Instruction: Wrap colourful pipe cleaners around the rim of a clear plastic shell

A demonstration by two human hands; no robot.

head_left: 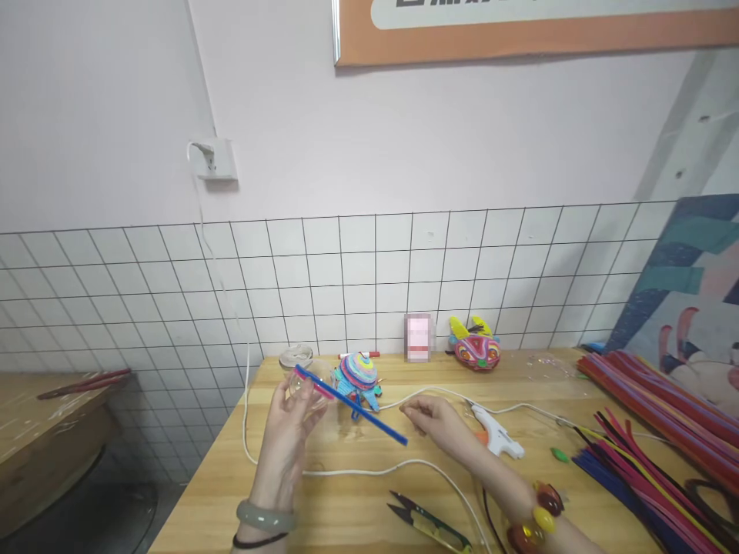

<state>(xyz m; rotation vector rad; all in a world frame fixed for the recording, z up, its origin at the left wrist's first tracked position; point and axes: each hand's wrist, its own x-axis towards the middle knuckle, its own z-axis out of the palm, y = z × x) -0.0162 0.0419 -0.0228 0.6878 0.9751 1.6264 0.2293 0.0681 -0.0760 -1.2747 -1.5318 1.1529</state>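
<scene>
My left hand (pixel 292 427) is raised over the wooden table (pixel 358 500) and holds a clear plastic piece with a pink band, along with one end of a blue pipe cleaner (pixel 353 405). The blue pipe cleaner slants down to the right. Its lower end stops just left of my right hand (pixel 436 422), whose fingers are pinched together close to the tip; whether they touch it I cannot tell. Behind the pipe cleaner sits a colourful striped turtle figure (pixel 358 375).
A white glue gun (pixel 495 435) with its white cord (pixel 369 471) lies right of my hand. Thread snips (pixel 430 525) lie near the front edge. Piles of pipe cleaners (pixel 647 431) fill the right side. A colourful mask figure (pixel 476 348) stands by the tiled wall.
</scene>
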